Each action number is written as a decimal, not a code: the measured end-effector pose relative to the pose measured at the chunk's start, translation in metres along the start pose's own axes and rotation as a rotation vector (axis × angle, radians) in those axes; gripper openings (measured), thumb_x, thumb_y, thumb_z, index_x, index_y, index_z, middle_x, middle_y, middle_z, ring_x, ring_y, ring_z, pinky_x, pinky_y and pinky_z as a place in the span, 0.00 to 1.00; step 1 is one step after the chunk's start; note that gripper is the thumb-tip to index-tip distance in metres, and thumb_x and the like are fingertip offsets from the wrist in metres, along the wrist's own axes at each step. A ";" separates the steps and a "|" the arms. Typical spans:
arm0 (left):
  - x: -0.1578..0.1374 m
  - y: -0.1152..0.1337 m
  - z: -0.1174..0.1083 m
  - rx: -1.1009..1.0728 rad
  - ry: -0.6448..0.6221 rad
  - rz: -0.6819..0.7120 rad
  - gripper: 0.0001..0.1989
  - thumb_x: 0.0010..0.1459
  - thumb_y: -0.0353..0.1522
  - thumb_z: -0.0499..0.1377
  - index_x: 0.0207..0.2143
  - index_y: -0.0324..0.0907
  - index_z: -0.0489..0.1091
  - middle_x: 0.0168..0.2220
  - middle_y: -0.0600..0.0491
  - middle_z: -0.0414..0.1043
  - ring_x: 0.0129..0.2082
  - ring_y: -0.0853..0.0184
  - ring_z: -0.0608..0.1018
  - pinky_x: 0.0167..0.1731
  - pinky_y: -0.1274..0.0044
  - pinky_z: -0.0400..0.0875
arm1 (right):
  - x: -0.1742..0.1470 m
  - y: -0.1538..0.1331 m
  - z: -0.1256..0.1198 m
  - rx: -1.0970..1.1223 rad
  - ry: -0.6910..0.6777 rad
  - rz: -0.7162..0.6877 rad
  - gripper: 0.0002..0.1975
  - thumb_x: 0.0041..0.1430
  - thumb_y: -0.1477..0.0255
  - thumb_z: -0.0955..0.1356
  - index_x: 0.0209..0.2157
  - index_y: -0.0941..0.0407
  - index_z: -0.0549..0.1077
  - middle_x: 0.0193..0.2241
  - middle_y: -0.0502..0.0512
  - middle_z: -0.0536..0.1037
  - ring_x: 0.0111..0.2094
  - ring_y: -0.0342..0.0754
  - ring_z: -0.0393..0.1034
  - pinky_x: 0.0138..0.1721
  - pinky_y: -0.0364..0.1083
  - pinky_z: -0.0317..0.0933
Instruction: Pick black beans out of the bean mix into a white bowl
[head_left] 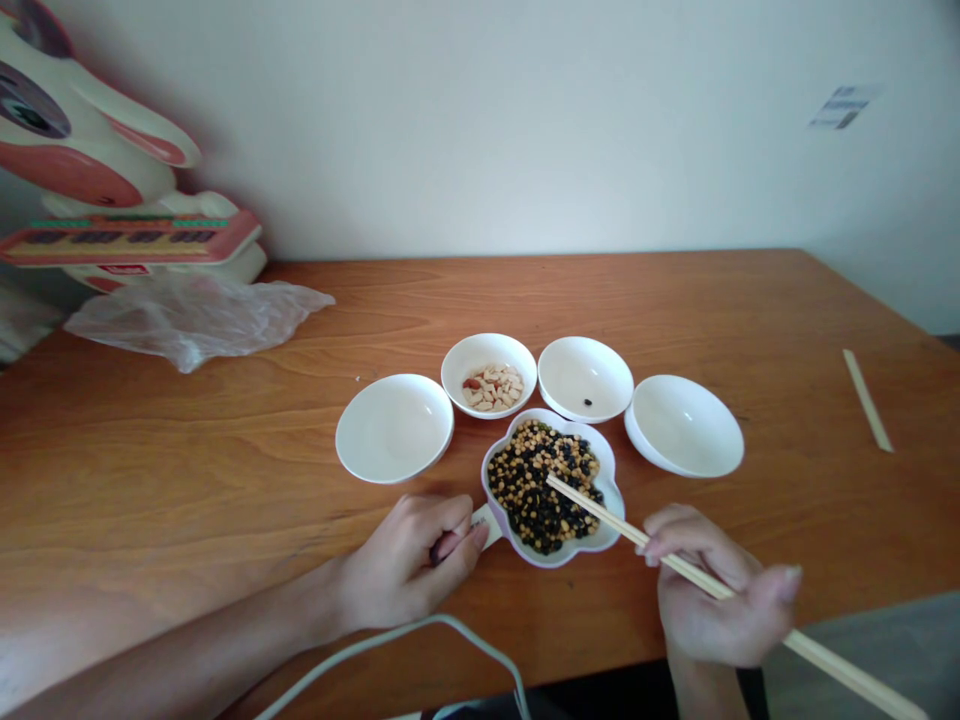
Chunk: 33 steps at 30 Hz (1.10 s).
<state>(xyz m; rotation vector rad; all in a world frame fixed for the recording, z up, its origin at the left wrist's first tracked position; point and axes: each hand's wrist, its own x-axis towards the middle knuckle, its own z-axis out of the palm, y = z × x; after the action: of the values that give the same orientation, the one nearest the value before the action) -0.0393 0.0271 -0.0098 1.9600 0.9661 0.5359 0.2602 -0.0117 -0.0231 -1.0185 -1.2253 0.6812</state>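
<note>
My left hand (416, 560) is closed round the short handle of a flower-shaped pan (611, 470), white inside with a lilac rim. Mixed black beans and yellow kernels (544, 490) fill much of it. In my right hand (712, 580) is a pair of wooden chopsticks (626, 530), their tips close together at the top of the beans; I cannot tell whether they pinch one. Behind the pan stand a white bowl of peanuts (493, 387) and a white bowl (585, 365) with one black bean (588, 402) inside.
Two more white bowls stand at the left (394, 430) and right (684, 428). A clear plastic bag (199, 320) lies before a toy with a keyboard (127, 240) at the back left. A pale strip (868, 400) lies far right. A light cable (420, 625) loops near the front edge.
</note>
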 end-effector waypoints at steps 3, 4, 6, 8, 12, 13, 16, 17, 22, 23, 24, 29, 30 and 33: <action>0.001 0.001 -0.002 -0.004 -0.008 -0.001 0.17 0.69 0.31 0.53 0.26 0.43 0.51 0.23 0.62 0.52 0.21 0.76 0.54 0.23 0.78 0.50 | -0.002 0.002 -0.005 -0.036 0.051 -0.006 0.42 0.69 0.48 0.48 0.22 0.56 0.79 0.18 0.57 0.74 0.24 0.52 0.69 0.30 0.52 0.59; 0.001 0.002 -0.002 -0.005 -0.016 -0.004 0.17 0.69 0.31 0.53 0.26 0.43 0.51 0.23 0.62 0.52 0.21 0.76 0.54 0.23 0.78 0.50 | -0.003 0.003 -0.006 -0.039 0.057 -0.013 0.42 0.69 0.47 0.48 0.22 0.56 0.78 0.18 0.57 0.74 0.24 0.52 0.69 0.30 0.52 0.59; 0.001 0.001 -0.003 -0.008 -0.026 -0.012 0.17 0.69 0.31 0.53 0.26 0.43 0.52 0.23 0.62 0.52 0.21 0.76 0.54 0.22 0.78 0.50 | -0.003 0.002 -0.008 -0.022 0.049 -0.038 0.42 0.69 0.47 0.48 0.23 0.56 0.78 0.18 0.56 0.73 0.23 0.51 0.68 0.29 0.52 0.58; 0.001 0.000 -0.003 -0.008 -0.024 -0.014 0.17 0.69 0.32 0.53 0.26 0.43 0.51 0.23 0.62 0.53 0.21 0.76 0.54 0.23 0.78 0.50 | -0.003 0.002 -0.007 0.004 0.023 -0.058 0.42 0.69 0.47 0.47 0.23 0.56 0.78 0.17 0.56 0.72 0.22 0.50 0.67 0.29 0.51 0.58; 0.001 -0.002 -0.003 -0.003 -0.013 0.002 0.17 0.68 0.31 0.54 0.26 0.44 0.52 0.23 0.61 0.54 0.21 0.75 0.55 0.23 0.78 0.51 | -0.002 0.000 -0.005 0.001 0.013 -0.028 0.43 0.68 0.45 0.45 0.22 0.56 0.76 0.18 0.56 0.71 0.22 0.50 0.66 0.29 0.51 0.57; 0.001 -0.002 -0.002 0.000 -0.010 0.005 0.17 0.68 0.31 0.54 0.26 0.44 0.52 0.23 0.61 0.54 0.21 0.75 0.55 0.23 0.78 0.51 | -0.002 0.000 -0.005 -0.005 0.013 -0.012 0.43 0.67 0.45 0.45 0.22 0.56 0.76 0.18 0.56 0.71 0.23 0.50 0.66 0.29 0.51 0.57; 0.001 -0.002 -0.002 0.015 -0.003 0.019 0.17 0.68 0.31 0.54 0.26 0.44 0.52 0.23 0.62 0.54 0.21 0.76 0.56 0.23 0.79 0.51 | -0.003 -0.001 -0.004 -0.010 -0.013 0.017 0.44 0.66 0.42 0.45 0.22 0.56 0.75 0.18 0.56 0.71 0.23 0.50 0.65 0.28 0.51 0.57; 0.001 -0.001 -0.002 0.020 -0.003 0.023 0.17 0.68 0.31 0.54 0.26 0.44 0.52 0.23 0.62 0.54 0.21 0.76 0.56 0.23 0.79 0.52 | -0.003 -0.001 -0.004 -0.010 -0.019 0.022 0.44 0.66 0.42 0.45 0.22 0.56 0.75 0.19 0.56 0.71 0.23 0.50 0.65 0.28 0.50 0.57; 0.001 -0.001 -0.002 0.048 -0.007 0.026 0.16 0.68 0.31 0.53 0.26 0.43 0.53 0.23 0.62 0.55 0.21 0.76 0.57 0.23 0.79 0.53 | -0.001 -0.002 -0.002 -0.027 -0.002 0.045 0.44 0.65 0.40 0.45 0.23 0.56 0.75 0.19 0.55 0.70 0.25 0.50 0.66 0.28 0.50 0.59; 0.001 -0.001 -0.002 0.055 -0.006 0.027 0.16 0.68 0.31 0.53 0.27 0.43 0.53 0.23 0.61 0.56 0.21 0.76 0.57 0.24 0.79 0.53 | 0.000 -0.002 -0.002 -0.032 -0.003 0.048 0.44 0.64 0.40 0.45 0.23 0.56 0.75 0.19 0.56 0.70 0.25 0.50 0.66 0.28 0.50 0.59; 0.000 -0.002 -0.001 0.062 -0.005 0.029 0.16 0.68 0.31 0.53 0.27 0.43 0.53 0.23 0.61 0.56 0.21 0.76 0.58 0.24 0.79 0.53 | 0.000 -0.002 -0.002 -0.038 -0.004 0.053 0.45 0.64 0.40 0.45 0.23 0.55 0.75 0.19 0.56 0.70 0.25 0.50 0.66 0.27 0.49 0.59; 0.000 -0.003 -0.001 0.076 -0.004 0.034 0.16 0.68 0.31 0.53 0.26 0.44 0.53 0.24 0.61 0.57 0.21 0.75 0.58 0.24 0.79 0.54 | 0.001 -0.002 -0.001 -0.064 0.007 0.104 0.46 0.63 0.39 0.44 0.23 0.56 0.75 0.19 0.56 0.70 0.24 0.50 0.66 0.26 0.50 0.59; 0.000 -0.003 -0.001 0.077 -0.007 0.033 0.16 0.68 0.31 0.53 0.26 0.44 0.53 0.24 0.61 0.57 0.21 0.75 0.58 0.24 0.79 0.54 | 0.001 -0.002 -0.001 -0.067 0.013 0.108 0.46 0.63 0.39 0.44 0.23 0.56 0.75 0.19 0.56 0.70 0.24 0.50 0.66 0.26 0.49 0.59; 0.000 -0.003 -0.002 0.078 -0.020 0.026 0.16 0.69 0.31 0.53 0.27 0.44 0.52 0.24 0.61 0.56 0.22 0.75 0.58 0.24 0.79 0.54 | 0.001 -0.002 0.001 -0.076 0.021 0.115 0.46 0.63 0.39 0.44 0.22 0.56 0.75 0.19 0.56 0.70 0.24 0.50 0.67 0.25 0.49 0.59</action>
<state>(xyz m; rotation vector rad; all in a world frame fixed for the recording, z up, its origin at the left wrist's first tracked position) -0.0420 0.0287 -0.0117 2.0461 0.9629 0.4986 0.2589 -0.0113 -0.0208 -1.1634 -1.1890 0.7154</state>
